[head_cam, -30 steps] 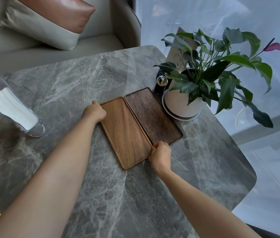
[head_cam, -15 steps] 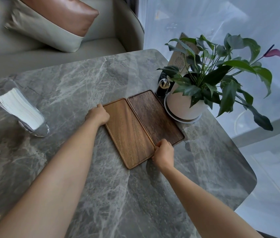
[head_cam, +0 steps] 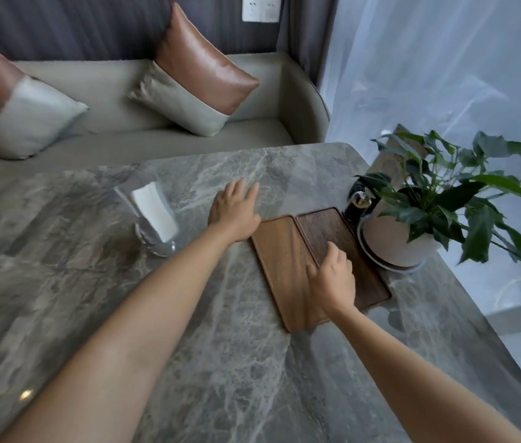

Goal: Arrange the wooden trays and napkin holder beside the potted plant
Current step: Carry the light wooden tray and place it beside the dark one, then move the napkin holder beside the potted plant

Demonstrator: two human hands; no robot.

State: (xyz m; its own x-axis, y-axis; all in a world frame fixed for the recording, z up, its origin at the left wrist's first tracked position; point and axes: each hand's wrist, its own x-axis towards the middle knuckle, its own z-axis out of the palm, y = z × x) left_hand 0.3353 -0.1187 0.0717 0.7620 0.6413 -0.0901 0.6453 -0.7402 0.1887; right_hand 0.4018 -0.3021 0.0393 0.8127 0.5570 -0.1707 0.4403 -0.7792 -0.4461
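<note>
Two wooden trays lie side by side on the marble table: a lighter tray on the left and a darker tray touching the saucer of the potted plant. My right hand rests over the seam between the trays, fingers loosely bent, holding nothing. My left hand hovers open with fingers spread, just past the lighter tray's far left corner. A clear napkin holder with white napkins stands to the left of that hand, apart from it.
A small dark toothpick jar stands between the darker tray and the plant pot. A card stands behind the leaves. A grey sofa with two cushions runs behind the table. A sheer curtain hangs on the right.
My left hand left the lighter tray's corner and opened, moving away toward the napkin holder. My right hand slid from the trays' near edge onto their tops. The view tilted up and left.
</note>
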